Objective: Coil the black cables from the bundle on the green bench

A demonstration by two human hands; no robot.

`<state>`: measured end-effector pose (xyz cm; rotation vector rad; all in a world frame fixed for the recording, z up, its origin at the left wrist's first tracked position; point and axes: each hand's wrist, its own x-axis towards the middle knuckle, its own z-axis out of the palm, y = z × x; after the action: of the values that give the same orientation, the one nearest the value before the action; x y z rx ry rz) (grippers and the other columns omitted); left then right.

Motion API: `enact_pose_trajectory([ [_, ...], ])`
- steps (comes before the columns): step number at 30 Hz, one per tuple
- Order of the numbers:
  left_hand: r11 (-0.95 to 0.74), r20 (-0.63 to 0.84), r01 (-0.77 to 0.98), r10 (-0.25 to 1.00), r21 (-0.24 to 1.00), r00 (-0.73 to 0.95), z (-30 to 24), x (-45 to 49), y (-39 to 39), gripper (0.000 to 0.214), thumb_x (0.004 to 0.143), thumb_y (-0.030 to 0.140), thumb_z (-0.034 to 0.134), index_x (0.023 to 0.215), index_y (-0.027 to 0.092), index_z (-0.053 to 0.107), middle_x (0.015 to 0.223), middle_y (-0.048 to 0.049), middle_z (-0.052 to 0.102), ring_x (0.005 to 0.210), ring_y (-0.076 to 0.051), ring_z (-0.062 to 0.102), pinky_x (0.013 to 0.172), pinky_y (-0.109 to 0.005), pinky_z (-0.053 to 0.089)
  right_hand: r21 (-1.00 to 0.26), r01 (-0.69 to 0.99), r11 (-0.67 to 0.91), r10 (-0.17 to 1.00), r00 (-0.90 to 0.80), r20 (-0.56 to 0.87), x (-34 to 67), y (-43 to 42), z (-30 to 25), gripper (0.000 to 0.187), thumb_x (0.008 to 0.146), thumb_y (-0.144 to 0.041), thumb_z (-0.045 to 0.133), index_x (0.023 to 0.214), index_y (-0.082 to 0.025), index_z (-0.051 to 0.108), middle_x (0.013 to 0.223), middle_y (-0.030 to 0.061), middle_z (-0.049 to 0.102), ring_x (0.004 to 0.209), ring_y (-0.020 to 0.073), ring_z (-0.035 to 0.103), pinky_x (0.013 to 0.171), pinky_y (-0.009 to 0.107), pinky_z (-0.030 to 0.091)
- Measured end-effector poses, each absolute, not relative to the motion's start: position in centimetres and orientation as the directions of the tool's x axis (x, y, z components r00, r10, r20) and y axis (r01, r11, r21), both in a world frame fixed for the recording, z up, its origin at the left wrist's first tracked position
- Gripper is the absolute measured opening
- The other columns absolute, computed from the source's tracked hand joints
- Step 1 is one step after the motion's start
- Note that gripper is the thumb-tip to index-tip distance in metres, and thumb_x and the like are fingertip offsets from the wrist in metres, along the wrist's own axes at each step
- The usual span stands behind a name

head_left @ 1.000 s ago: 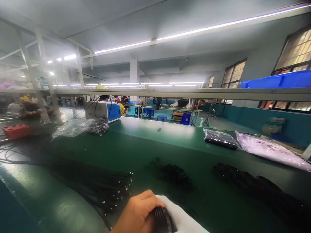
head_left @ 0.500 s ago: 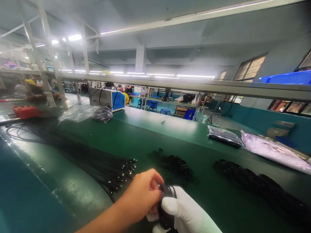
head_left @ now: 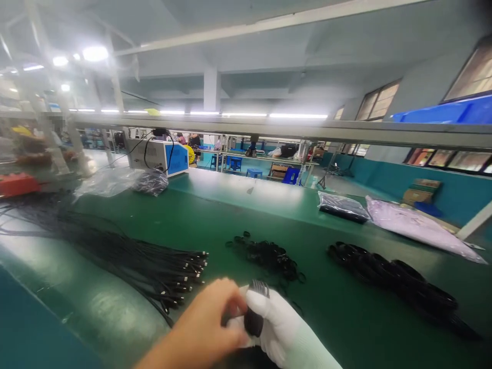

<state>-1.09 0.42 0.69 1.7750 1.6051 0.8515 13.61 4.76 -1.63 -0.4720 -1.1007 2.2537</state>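
Observation:
My right hand, in a white knit glove, grips a coiled black cable, its thumb pressed across the loops. Close against the coil's left side is my bare left hand. Its fingers are curled in and blurred by motion, and what they hold, if anything, is hidden. A long bundle of black cables lies to the left, its small metal-tipped ends pointing towards my hands. Beyond the hands sits a loose pile of small black rings. On the right lies a row of coiled black cables.
A clear bag with black contents and a pale pink plastic package lie at the back right of the green table. At the back left are a blue and white machine, crumpled plastic bags and a red box.
My left hand has shifted slightly down and left. My right thumb has moved up over the coil, which now sits more inside the gloved hand. The camera view has turned slightly right.

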Motion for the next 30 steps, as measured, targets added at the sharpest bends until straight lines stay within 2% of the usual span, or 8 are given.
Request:
enact_pose_trajectory([
  [4, -0.254, 0.223, 0.715, 0.965, 0.651, 0.140, -0.7, 0.1, -1.2, 0.021, 0.064, 0.008, 0.067, 0.060, 0.016, 0.047, 0.077, 0.0004, 0.059, 0.081, -0.018, 0.047, 0.074, -0.031, 0.031, -0.785, -0.416, -0.458, 0.645, -0.764, 0.029, 13.1, 4.6, -1.5, 0.022, 0.084, -0.029, 0.065, 0.077, -0.009, 0.059, 0.076, 0.0055, 0.057, 0.072, 0.0158, 0.056, 0.067, 0.027, 0.046],
  [8, -0.145, 0.113, 0.541, 0.989, 0.828, 0.091, 0.4, -1.1, -1.1, 0.010, 0.071, 0.014, 0.061, 0.079, 0.019, 0.058, 0.081, 0.0014, 0.059, 0.079, -0.016, 0.051, 0.072, -0.028, 0.037, -0.736, -0.332, -0.590, 0.608, -0.783, -0.134, 13.8, 4.7, -1.6, 0.028, 0.077, -0.034, 0.072, 0.086, -0.010, 0.060, 0.076, 0.0057, 0.058, 0.070, 0.0162, 0.058, 0.061, 0.027, 0.049],
  [11, -0.051, 0.058, 0.435, 0.998, 0.899, -0.002, 1.7, -2.2, -0.5, 0.019, 0.078, 0.017, 0.052, 0.095, 0.021, 0.059, 0.077, 0.0032, 0.059, 0.072, -0.014, 0.053, 0.066, -0.024, 0.040, -0.734, -0.226, -0.641, 0.550, -0.802, -0.233, 14.6, 4.6, -1.4, 0.035, 0.074, -0.033, 0.074, 0.097, -0.010, 0.058, 0.082, 0.0083, 0.059, 0.073, 0.0195, 0.062, 0.058, 0.030, 0.055],
  [15, -0.082, 0.093, 0.530, 0.996, 0.844, 0.007, 1.4, -1.4, -0.1, 0.023, 0.072, 0.011, 0.052, 0.091, 0.022, 0.058, 0.070, 0.0057, 0.060, 0.064, -0.012, 0.053, 0.059, -0.022, 0.037, -0.809, -0.127, -0.574, 0.536, -0.805, -0.254, 14.8, 3.9, -0.9, 0.028, 0.073, -0.026, 0.071, 0.093, -0.010, 0.061, 0.085, 0.0093, 0.060, 0.067, 0.0169, 0.061, 0.045, 0.020, 0.051],
  [18, -0.097, 0.136, 0.571, 0.990, 0.815, -0.026, 0.0, -0.3, 0.0, 0.017, 0.070, 0.007, 0.048, 0.078, 0.020, 0.054, 0.063, 0.0061, 0.057, 0.058, -0.010, 0.051, 0.056, -0.020, 0.035, -0.817, -0.069, -0.572, 0.497, -0.822, -0.279, 14.7, 3.5, -0.6, 0.025, 0.070, -0.025, 0.072, 0.091, -0.013, 0.062, 0.080, 0.0035, 0.058, 0.062, 0.0104, 0.058, 0.057, 0.018, 0.049],
  [22, -0.101, 0.178, 0.618, 0.982, 0.780, -0.063, -1.3, 0.1, 0.0, 0.015, 0.070, 0.006, 0.046, 0.073, 0.020, 0.052, 0.060, 0.0051, 0.055, 0.056, -0.011, 0.051, 0.053, -0.020, 0.034, -0.880, -0.105, -0.462, 0.502, -0.849, -0.163, 14.8, 3.5, -0.7, 0.021, 0.069, -0.025, 0.072, 0.083, -0.013, 0.061, 0.068, -0.0016, 0.053, 0.056, 0.0082, 0.051, 0.072, 0.028, 0.048],
  [28, -0.166, 0.246, 0.643, 0.969, 0.748, -0.037, -1.9, 0.3, 0.0, 0.015, 0.070, 0.006, 0.047, 0.074, 0.019, 0.054, 0.065, 0.0027, 0.059, 0.058, -0.012, 0.053, 0.055, -0.021, 0.037, -0.940, -0.051, -0.338, 0.586, -0.793, -0.167, 15.0, 3.7, -1.1, 0.017, 0.064, -0.018, 0.068, 0.077, -0.014, 0.058, 0.064, -0.0023, 0.052, 0.058, 0.0091, 0.047, 0.067, 0.025, 0.044],
  [30, -0.175, 0.234, 0.631, 0.972, 0.756, -0.010, -1.5, -0.2, 0.3, 0.014, 0.071, 0.008, 0.050, 0.076, 0.019, 0.056, 0.068, 0.0025, 0.060, 0.061, -0.012, 0.054, 0.057, -0.021, 0.038, -0.931, 0.006, -0.364, 0.570, -0.789, -0.228, 15.2, 3.9, -0.8, 0.013, 0.063, -0.018, 0.065, 0.073, -0.013, 0.058, 0.059, -0.0020, 0.051, 0.053, 0.0082, 0.044, 0.056, 0.021, 0.040],
])
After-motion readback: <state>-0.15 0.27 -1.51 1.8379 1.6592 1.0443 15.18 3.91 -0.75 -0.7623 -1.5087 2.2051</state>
